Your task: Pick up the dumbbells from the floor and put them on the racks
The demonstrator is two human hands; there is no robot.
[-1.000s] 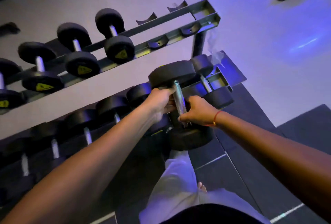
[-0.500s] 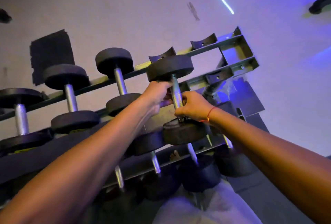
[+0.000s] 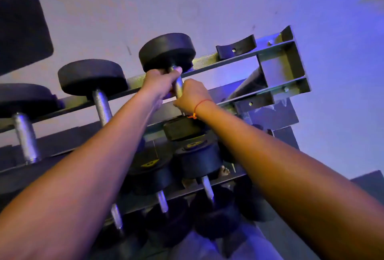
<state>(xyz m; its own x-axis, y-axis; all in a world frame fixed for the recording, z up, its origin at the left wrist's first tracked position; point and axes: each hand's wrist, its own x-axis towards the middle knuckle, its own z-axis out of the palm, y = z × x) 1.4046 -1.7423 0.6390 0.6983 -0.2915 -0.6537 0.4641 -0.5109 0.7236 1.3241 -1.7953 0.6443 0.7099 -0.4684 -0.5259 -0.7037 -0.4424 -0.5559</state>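
Note:
A black dumbbell point(image 3: 167, 51) with a steel handle lies across the top tier of the grey metal rack point(image 3: 278, 66). Its far head rests at the rear rail and its near head point(image 3: 182, 128) sits at the front rail. My left hand point(image 3: 161, 84) grips the handle near the far head. My right hand point(image 3: 192, 95), with a red thread at the wrist, grips the handle just below it. My hands hide most of the handle.
Two more dumbbells point(image 3: 93, 78) sit to the left on the top tier. One empty black cradle point(image 3: 235, 47) stands at the rack's right end. Several dumbbells point(image 3: 197, 162) fill the lower tier. A dark pad point(image 3: 22, 31) hangs on the wall at left.
Both hands have lifted the dumbbell from beside the lower tier up to the top tier and set it across the rails. The view has tilted upward and closer to the rack.

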